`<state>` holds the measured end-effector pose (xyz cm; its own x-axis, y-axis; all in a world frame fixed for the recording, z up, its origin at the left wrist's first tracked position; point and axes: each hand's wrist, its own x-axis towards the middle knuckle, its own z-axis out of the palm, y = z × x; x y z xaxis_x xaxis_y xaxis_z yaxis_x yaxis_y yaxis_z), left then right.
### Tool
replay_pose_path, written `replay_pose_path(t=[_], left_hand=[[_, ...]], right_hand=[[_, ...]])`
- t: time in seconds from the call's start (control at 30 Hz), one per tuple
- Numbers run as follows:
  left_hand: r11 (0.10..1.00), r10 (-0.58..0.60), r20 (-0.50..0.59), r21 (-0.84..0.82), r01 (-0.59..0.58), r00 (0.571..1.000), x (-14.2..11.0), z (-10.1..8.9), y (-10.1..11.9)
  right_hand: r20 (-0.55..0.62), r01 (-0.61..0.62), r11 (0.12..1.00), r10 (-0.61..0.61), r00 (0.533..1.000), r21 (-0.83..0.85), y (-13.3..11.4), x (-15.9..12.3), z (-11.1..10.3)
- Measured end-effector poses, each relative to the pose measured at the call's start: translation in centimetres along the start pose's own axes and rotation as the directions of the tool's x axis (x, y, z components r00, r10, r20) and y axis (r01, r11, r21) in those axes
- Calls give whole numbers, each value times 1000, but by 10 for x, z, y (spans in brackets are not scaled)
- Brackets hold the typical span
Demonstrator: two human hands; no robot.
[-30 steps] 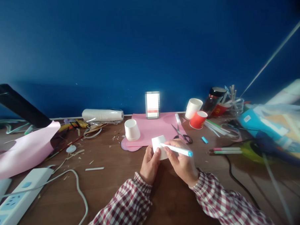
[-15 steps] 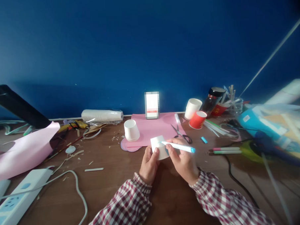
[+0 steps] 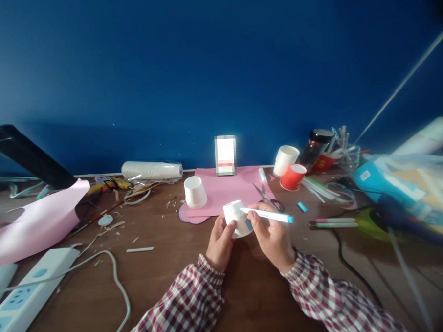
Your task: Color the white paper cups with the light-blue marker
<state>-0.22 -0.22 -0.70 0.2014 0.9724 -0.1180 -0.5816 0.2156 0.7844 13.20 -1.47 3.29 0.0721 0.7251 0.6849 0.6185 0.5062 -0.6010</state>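
Note:
My left hand point(image 3: 221, 244) grips a white paper cup point(image 3: 234, 213), thumb on its near side. A blue patch shows on the cup's lower right. In my right hand point(image 3: 272, 239) is a white marker point(image 3: 269, 215) with a light blue end, held like a pen; its tip is at the cup's upper side, though I cannot tell whether it touches. Beyond the hands lies pink paper point(image 3: 230, 189). Scissors point(image 3: 267, 197) rest open on its right part. Another white paper cup point(image 3: 195, 192) stands at its left edge. A small blue cap point(image 3: 302, 207) lies to the right.
A red paper cup point(image 3: 293, 176), a white cup point(image 3: 286, 160) and a dark-lidded jar point(image 3: 316, 147) stand back right. Two markers point(image 3: 336, 222) lie near a glue gun point(image 3: 374, 224). Stacked cups point(image 3: 151, 169) lie back left; a power strip point(image 3: 32, 287) and cable occupy the left.
The marker and my right hand have shifted slightly right. The cup in my left hand has turned a little, showing more of its lower rim. The whole view has moved slightly.

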Motion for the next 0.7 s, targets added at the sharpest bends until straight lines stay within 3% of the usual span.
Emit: replay_pose_path(t=[0.37, 0.7], left_hand=[[997, 17, -6, 80, -16, 1000, -1, 1, 1], [1000, -1, 22, -13, 1, 1000, -1, 3, 4]], right_hand=[[-12, 138, 990, -138, 990, -27, -1, -1, 1], [-6, 118, 992, -118, 993, -41, 1, -2, 1]])
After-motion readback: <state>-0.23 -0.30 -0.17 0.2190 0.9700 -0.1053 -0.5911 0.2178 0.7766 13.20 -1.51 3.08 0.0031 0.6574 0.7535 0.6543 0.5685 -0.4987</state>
